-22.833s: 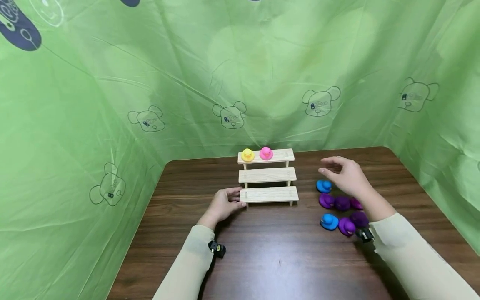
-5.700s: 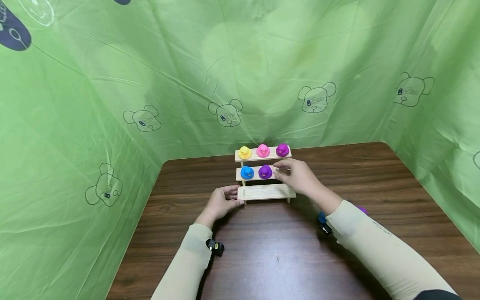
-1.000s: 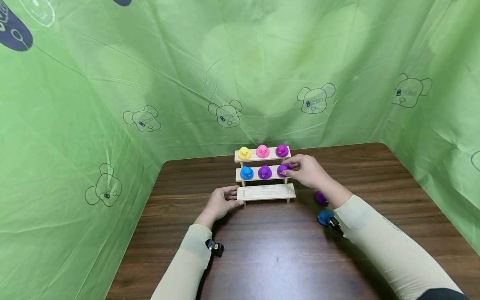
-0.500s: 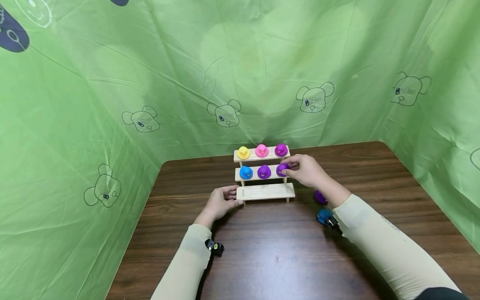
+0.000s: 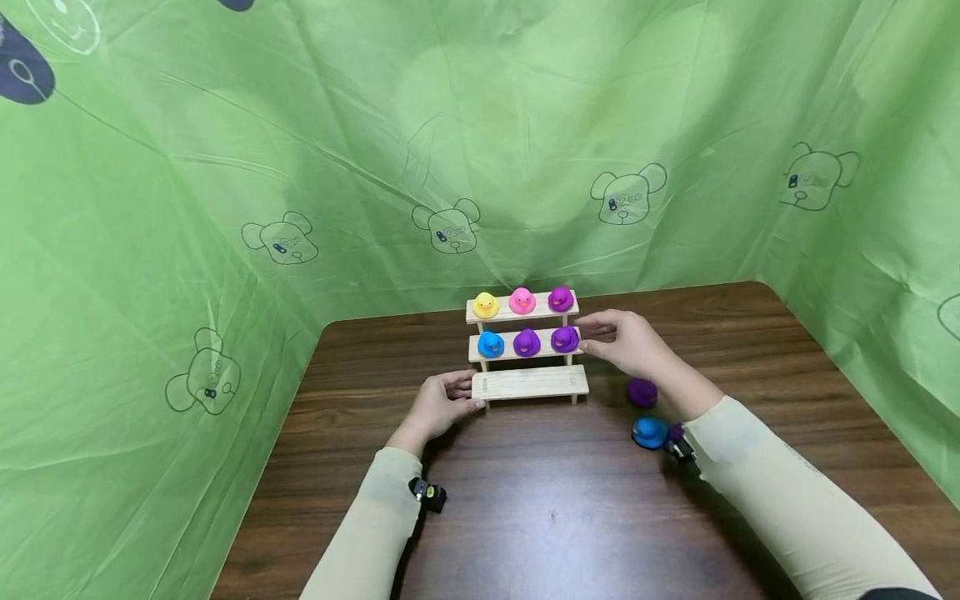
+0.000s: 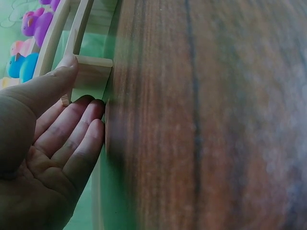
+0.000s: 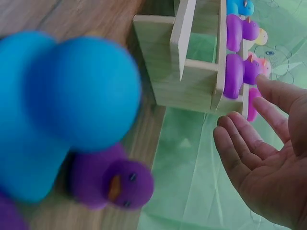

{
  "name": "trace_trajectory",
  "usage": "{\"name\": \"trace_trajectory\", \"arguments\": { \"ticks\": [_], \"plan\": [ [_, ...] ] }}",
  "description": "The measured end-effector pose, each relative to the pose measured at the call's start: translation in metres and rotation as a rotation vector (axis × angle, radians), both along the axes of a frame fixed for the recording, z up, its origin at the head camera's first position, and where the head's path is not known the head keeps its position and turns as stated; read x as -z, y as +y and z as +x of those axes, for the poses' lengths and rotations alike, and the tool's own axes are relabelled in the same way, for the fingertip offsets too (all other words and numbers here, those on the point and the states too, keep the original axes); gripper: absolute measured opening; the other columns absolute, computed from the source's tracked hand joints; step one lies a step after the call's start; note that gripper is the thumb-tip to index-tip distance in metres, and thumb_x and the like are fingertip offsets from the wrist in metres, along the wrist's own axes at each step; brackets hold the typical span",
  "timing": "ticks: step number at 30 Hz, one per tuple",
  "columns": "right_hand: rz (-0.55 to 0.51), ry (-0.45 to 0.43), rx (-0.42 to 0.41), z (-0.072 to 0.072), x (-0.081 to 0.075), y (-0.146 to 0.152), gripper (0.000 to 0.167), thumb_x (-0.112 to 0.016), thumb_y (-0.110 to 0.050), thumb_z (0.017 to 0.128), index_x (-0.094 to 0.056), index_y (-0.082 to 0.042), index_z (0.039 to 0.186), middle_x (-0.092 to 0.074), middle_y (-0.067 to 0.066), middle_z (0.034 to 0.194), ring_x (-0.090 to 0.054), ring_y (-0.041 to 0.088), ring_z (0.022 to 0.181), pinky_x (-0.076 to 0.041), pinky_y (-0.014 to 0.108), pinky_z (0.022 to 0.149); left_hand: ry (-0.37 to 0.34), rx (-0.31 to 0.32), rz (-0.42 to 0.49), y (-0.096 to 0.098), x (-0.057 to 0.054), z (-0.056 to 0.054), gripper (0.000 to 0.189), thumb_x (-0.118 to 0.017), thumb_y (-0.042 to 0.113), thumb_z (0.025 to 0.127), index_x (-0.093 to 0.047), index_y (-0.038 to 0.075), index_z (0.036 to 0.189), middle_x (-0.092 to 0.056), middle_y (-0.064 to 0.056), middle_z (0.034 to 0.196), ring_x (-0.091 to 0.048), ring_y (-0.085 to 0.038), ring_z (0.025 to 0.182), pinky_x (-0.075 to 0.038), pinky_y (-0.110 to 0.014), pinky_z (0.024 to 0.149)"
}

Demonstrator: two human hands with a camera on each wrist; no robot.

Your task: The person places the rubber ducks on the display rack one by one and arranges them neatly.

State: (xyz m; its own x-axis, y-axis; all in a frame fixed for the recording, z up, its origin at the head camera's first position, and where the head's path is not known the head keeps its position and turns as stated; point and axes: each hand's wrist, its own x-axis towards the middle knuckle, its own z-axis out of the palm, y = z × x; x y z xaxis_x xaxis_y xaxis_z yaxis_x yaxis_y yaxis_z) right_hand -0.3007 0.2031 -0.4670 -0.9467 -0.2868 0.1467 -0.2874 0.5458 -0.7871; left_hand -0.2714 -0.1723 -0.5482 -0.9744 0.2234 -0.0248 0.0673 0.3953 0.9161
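A three-step wooden display rack [image 5: 531,383] stands near the table's back edge. My left hand [image 5: 438,408] holds the left end of its lowest step, thumb at the front and fingers behind, as the left wrist view [image 6: 57,129] shows. On the middle step sit a blue duck [image 5: 491,344], a purple duck [image 5: 527,342] and another purple duck [image 5: 565,339] at the right end. Just right of that last duck, my right hand [image 5: 628,340] has thumb and fingers spread apart, with nothing between them. The top step carries a yellow duck [image 5: 486,305], a pink duck [image 5: 522,301] and a purple-magenta duck [image 5: 560,299].
Right of the rack, under my right forearm, lie a purple duck [image 5: 642,392], a blue duck [image 5: 649,432] and a partly hidden purple one [image 5: 677,432]. Green printed cloth [image 5: 450,167] hangs behind and at both sides of the wooden table [image 5: 525,500].
Across the earlier frames, the top and middle steps have filled with ducks from the right-hand group. Since half a second ago, my right hand has let go of the rightmost middle-step duck and drawn slightly right.
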Motion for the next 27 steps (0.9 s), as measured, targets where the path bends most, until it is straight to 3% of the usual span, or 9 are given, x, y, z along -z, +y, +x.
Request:
{"name": "trace_trajectory", "arguments": {
  "ticks": [9,17,27],
  "plan": [
    [0.033,-0.064,0.026,0.016,0.011,0.037,0.043,-0.083,-0.025,0.093,-0.071,-0.01,0.132,-0.07,0.015,0.131,-0.068,0.037,0.116,-0.055,0.053,0.1,-0.007,-0.004,0.004,0.0,-0.002,0.0,0.058,-0.089,0.004,0.084,-0.067,0.002,0.137,-0.076,-0.012,0.116,-0.074,-0.024,0.104,-0.062,-0.026,0.081],
    [0.123,-0.051,-0.012,0.032,0.028,0.065,0.039,-0.086,-0.018,0.09,-0.075,-0.006,0.125,-0.073,0.017,0.123,-0.065,0.039,0.12,-0.049,0.06,0.104,-0.007,-0.003,0.003,0.0,-0.003,0.001,0.058,-0.089,0.003,0.084,-0.068,0.002,0.137,-0.075,-0.013,0.116,-0.074,-0.025,0.104,-0.062,-0.028,0.084],
    [0.165,-0.063,-0.037,0.044,0.047,0.09,0.035,-0.087,-0.022,0.089,-0.078,-0.008,0.121,-0.074,0.01,0.125,-0.065,0.037,0.123,-0.048,0.059,0.106,-0.012,0.003,0.038,0.002,-0.001,0.001,0.058,-0.085,-0.003,0.085,-0.063,-0.005,0.139,-0.072,-0.026,0.121,-0.071,-0.041,0.11,-0.061,-0.024,0.076]
  ]
}}
